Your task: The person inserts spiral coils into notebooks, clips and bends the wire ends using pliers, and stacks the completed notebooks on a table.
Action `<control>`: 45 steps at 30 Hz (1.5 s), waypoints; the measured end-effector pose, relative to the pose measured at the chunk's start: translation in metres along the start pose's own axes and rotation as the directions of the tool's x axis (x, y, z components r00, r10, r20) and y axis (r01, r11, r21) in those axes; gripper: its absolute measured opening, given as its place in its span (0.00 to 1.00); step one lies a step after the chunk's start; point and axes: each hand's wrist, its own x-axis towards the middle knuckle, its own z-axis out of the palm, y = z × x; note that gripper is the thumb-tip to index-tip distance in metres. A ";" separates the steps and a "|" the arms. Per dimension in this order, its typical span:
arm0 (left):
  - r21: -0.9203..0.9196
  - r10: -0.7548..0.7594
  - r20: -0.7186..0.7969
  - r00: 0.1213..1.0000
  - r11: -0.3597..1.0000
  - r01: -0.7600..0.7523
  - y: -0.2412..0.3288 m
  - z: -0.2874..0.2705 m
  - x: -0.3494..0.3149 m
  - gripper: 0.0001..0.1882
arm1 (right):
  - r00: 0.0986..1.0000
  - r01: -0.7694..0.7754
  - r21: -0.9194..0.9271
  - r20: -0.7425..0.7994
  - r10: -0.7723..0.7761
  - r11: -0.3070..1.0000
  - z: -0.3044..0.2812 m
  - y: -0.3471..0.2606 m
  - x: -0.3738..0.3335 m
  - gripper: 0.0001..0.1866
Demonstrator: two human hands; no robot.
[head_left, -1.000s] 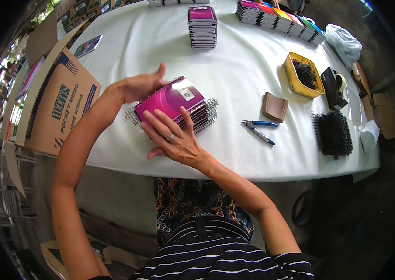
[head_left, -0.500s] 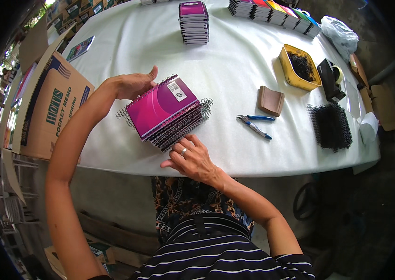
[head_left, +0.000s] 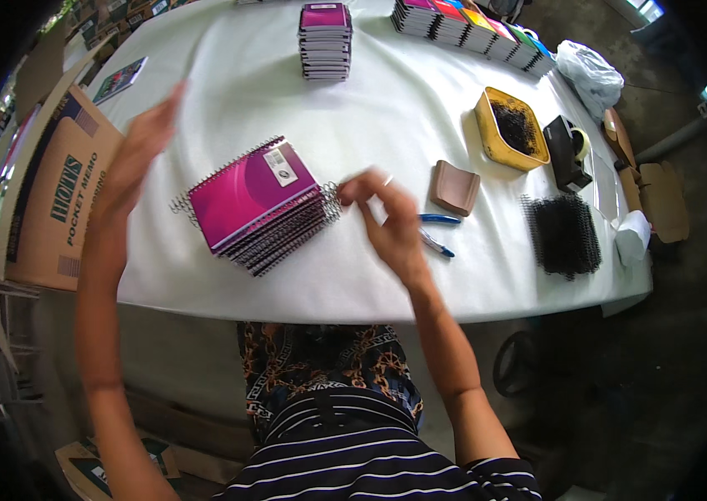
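Observation:
A stack of spiral notebooks point(head_left: 253, 196) with a magenta cover on top lies tilted on the white table point(head_left: 387, 108), its wire coils sticking out at both ends. My left hand point(head_left: 141, 150) is blurred and raised with fingers spread, off the stack, above the table's left part. My right hand point(head_left: 387, 221) is at the stack's right end. Its thumb and fingertips are drawn together right at the wire coils, but I cannot see whether they grip them. Blue-handled pliers point(head_left: 441, 221) lie partly behind that hand.
A brown pad point(head_left: 454, 188), a yellow tray of black bits point(head_left: 508, 129), a tape dispenser point(head_left: 566, 150) and a bundle of black wire coils point(head_left: 562, 234) lie to the right. Another notebook stack point(head_left: 324, 29) and a row of coloured notebooks point(head_left: 470, 29) stand at the back. A cardboard box point(head_left: 53, 192) is at the left.
My left hand let go of the stack's far edge and lifted away to the left. My right hand moved from the stack's near edge up to its right end.

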 end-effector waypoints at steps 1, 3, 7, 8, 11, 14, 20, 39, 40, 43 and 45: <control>0.036 0.162 -0.204 0.965 0.987 -0.158 0.004 0.004 -0.015 0.29 | 0.993 -0.113 -0.027 -0.024 0.112 0.993 -0.018 0.010 0.012 0.13; 0.155 0.164 -0.472 0.866 0.983 -0.102 0.014 0.025 -0.071 0.30 | 0.966 -0.238 -0.075 0.084 0.244 0.968 -0.036 0.037 0.031 0.13; -0.044 -0.374 -0.477 0.795 0.914 0.404 0.027 0.087 -0.179 0.31 | 0.566 -0.515 -0.235 0.628 0.533 0.824 -0.023 0.075 0.063 0.15; -0.168 -0.529 -0.317 0.787 0.848 0.503 0.026 0.106 -0.189 0.31 | 0.499 -0.518 -0.228 0.702 0.507 0.825 -0.020 0.081 0.067 0.18; -0.552 -0.691 -0.027 0.723 0.613 0.565 0.029 0.141 -0.185 0.33 | 0.424 -0.536 -0.183 0.786 0.451 0.824 -0.015 0.086 0.072 0.23; -0.716 -0.721 0.139 0.679 0.401 0.572 0.039 0.140 -0.154 0.30 | 0.391 -0.538 -0.202 0.800 0.455 0.818 -0.017 0.081 0.074 0.26; -0.674 -0.708 0.336 0.621 0.280 0.683 0.033 0.121 -0.137 0.16 | 0.422 -0.519 -0.273 0.743 0.520 0.810 -0.012 0.096 0.054 0.24; -0.129 -0.236 0.376 0.896 0.944 0.303 0.062 0.014 -0.049 0.36 | 0.941 0.329 -0.678 0.175 -0.290 0.657 0.024 0.003 -0.040 0.27; 0.061 -0.305 0.308 0.901 0.952 0.301 0.067 0.018 -0.011 0.39 | 0.863 0.474 -0.598 0.171 -0.475 0.647 0.054 -0.009 -0.036 0.31; 0.143 -0.541 0.367 0.756 0.836 0.529 0.046 0.034 0.025 0.46 | 0.787 0.594 -0.563 0.259 -0.560 0.575 0.108 -0.014 -0.026 0.35; 0.076 -0.589 0.568 0.575 0.734 0.675 0.032 0.057 0.041 0.49 | 0.814 0.561 -0.611 0.285 -0.506 0.559 0.112 0.000 -0.015 0.34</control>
